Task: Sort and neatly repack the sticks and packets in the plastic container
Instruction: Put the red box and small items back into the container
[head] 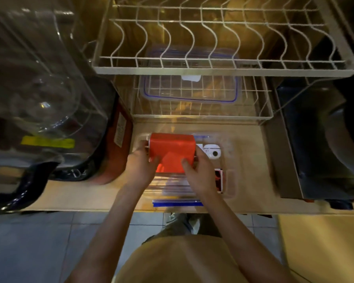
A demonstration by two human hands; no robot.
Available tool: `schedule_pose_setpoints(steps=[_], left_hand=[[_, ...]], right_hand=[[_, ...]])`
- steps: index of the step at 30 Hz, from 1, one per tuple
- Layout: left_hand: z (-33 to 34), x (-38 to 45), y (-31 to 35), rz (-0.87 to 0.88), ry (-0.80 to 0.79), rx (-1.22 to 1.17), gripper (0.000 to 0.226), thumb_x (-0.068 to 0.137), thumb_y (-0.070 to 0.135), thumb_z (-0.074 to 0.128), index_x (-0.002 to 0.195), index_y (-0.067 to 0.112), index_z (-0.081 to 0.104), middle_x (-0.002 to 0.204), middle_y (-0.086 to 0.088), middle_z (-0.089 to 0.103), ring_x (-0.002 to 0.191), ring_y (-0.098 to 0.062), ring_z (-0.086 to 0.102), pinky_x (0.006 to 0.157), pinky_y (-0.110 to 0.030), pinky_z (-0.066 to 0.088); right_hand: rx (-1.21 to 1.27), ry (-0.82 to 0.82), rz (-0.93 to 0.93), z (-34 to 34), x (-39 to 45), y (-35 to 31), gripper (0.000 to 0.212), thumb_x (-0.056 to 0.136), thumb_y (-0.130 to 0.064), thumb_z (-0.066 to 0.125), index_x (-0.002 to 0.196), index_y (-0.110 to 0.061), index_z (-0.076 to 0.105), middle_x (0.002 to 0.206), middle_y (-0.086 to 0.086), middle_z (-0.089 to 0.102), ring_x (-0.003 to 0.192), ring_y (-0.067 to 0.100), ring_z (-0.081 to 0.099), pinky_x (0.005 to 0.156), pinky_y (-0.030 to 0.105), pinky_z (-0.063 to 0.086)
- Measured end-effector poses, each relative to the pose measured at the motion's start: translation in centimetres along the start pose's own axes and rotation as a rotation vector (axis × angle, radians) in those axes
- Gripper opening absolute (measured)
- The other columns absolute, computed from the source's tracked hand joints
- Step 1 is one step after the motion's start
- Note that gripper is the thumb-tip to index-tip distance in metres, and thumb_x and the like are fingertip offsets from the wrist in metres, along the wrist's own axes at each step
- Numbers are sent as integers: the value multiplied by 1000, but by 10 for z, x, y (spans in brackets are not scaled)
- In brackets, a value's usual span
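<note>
A clear plastic container (pixel 230 180) sits on the counter in front of me. Both hands grip a bundle of red packets (pixel 172 148) over its left half: my left hand (pixel 141 166) holds the bundle's left side, my right hand (pixel 198 170) its right side. Inside the container, a white packet with a dark dot (pixel 212 152) lies to the right of the bundle, and a red-and-black packet (pixel 219 179) lies near the right wall. Clear sleeves lie under my wrists. The motion blurs the picture slightly.
A blue-edged zip bag (pixel 176 203) lies at the counter's front edge. The container's blue-sealed lid (pixel 190 88) rests in the lower wire rack (pixel 200 117), under a bigger dish rack (pixel 213 66). Glass jars (pixel 45 99) stand left, a dark appliance (pixel 325 139) right.
</note>
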State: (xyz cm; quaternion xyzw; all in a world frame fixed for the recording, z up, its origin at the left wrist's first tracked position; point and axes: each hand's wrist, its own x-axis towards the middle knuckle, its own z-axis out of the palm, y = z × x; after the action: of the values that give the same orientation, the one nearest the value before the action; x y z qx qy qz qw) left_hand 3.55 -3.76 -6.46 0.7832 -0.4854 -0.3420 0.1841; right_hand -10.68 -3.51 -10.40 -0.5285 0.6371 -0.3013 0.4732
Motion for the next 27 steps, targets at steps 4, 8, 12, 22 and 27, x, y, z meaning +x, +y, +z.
schedule_pose_setpoints(steps=[4, 8, 12, 22, 27], left_hand=[[14, -2, -10, -17, -8, 105, 41, 90, 12, 52, 129, 8, 43, 113, -21, 65, 103, -38, 61, 79, -38, 45], [25, -5, -16, -14, -14, 81, 52, 93, 12, 45, 142, 8, 26, 115, -19, 64, 101, -35, 61, 66, -24, 35], [31, -4, -21, -16, -21, 63, 66, 94, 15, 44, 146, 5, 5, 123, -23, 57, 107, -35, 57, 76, -30, 40], [39, -10, -31, 52, -32, -22, 78, 93, 16, 47, 147, 11, -9, 150, -22, 26, 116, -34, 51, 91, -36, 46], [38, -10, -35, 67, -19, -8, 72, 93, 14, 46, 147, 9, 0, 146, -21, 34, 117, -32, 51, 93, -36, 45]], right_hand=[[-74, -50, -38, 6, -2, 12, 25, 92, -21, 53, 116, -19, 53, 97, 1, 65, 84, 11, 60, 74, 22, 49], [-181, -63, -75, 10, 1, 16, 28, 94, -23, 48, 121, -15, 50, 93, 6, 66, 78, 14, 61, 68, 22, 48], [-213, -62, -73, 12, 4, 15, 31, 95, -24, 47, 124, -13, 48, 98, 9, 67, 81, 17, 62, 71, 26, 49], [-225, -91, -50, 11, 3, 16, 32, 95, -15, 45, 127, -12, 46, 95, 10, 67, 73, 14, 58, 59, 11, 40], [-247, -76, -9, 11, 5, 17, 28, 95, -16, 43, 122, -12, 50, 89, 12, 68, 73, 22, 62, 61, 27, 48]])
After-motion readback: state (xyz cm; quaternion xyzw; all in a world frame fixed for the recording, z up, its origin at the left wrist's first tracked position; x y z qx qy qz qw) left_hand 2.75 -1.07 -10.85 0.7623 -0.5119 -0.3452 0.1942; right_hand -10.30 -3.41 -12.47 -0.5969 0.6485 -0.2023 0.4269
